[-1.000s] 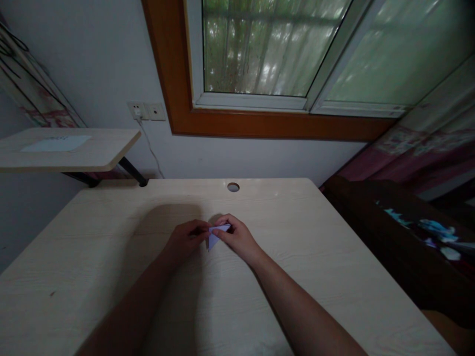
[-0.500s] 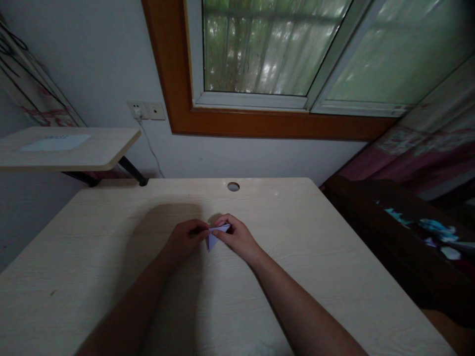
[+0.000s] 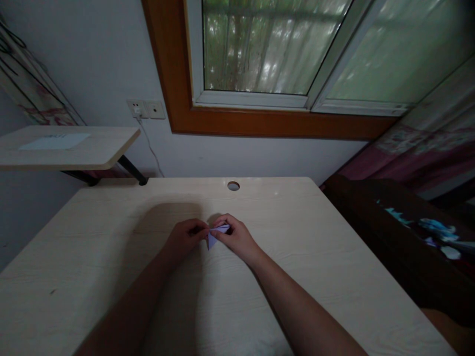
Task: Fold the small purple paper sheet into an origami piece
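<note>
- The folded paper (image 3: 212,241) is below the frame's centre, between your hands, its long edge slanting toward lower left.
- Your right hand (image 3: 234,234) pinches it, covering more.
- Your left hand (image 3: 186,234) pinches its upper-left corner.
</note>
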`<state>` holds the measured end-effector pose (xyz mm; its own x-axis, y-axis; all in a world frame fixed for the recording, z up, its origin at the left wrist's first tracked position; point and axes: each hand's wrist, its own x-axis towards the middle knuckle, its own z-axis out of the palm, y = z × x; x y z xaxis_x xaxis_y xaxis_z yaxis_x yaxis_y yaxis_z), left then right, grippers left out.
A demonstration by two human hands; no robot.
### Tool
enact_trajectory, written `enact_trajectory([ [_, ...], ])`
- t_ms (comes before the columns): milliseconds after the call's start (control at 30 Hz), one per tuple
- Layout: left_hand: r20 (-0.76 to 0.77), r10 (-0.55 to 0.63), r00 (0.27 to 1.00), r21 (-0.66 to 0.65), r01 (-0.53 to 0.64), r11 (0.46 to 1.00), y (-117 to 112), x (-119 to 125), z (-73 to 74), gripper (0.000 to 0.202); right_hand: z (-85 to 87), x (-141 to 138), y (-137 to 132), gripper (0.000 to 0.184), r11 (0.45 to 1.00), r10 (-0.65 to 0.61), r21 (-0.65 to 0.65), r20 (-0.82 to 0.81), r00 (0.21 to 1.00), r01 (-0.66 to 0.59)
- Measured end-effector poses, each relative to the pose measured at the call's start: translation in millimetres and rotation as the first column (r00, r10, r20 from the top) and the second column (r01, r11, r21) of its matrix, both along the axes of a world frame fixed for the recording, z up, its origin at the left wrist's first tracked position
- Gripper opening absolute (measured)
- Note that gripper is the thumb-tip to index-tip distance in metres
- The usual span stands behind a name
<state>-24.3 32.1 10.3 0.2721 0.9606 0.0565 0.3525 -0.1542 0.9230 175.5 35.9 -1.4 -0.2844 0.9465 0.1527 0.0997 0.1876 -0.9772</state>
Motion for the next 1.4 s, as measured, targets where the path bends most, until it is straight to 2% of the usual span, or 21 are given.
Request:
enact_trajectory([
  [133,0.028,-0.013,1.0,-0.029,0.014,0.999,0.3,-0.6,-3.1,0.021,-1.9,0.5,0.5,0.019,1.0,-0.003,-0.007,-0.024,1.0,0.002],
  [367,0.186,0.022,0.982,-0.078,-0.007,0.997,1.0,-0.9,-13.8,0.029,-6.2,2.3,4.8,0.025,0.997,-0.017,-0.077,-0.1,0.995,0.01],
  [700,0.027,-0.054,0.998,0.127,0.05,0.991,0.1,-1.7,-1.9,0.018,2.7,1.7,5.1,0.024,0.991,-0.05,-0.129,-0.18,0.982,0.027],
  [1000,0.054,-0.062,0.997,0.107,0.056,0.993,-0.4,-1.2,-5.0,0.026,2.6,3.0,6.1,0.025,0.986,-0.091,-0.157,-0.193,0.977,0.06],
  [1233,-0.017,-0.088,0.996,0.144,0.089,0.986,-0.9,-1.3,0.7,0.02,-2.1,3.1,7.6,0.03,0.982,-0.095,-0.18,-0.208,0.974,0.057],
  [1400,-0.03,-0.098,0.995,0.162,0.101,0.982,-0.1,-2.5,-1.5,0.022,-2.5,2.9,7.3,0.032,0.983,-0.091,-0.175,-0.201,0.975,0.056],
])
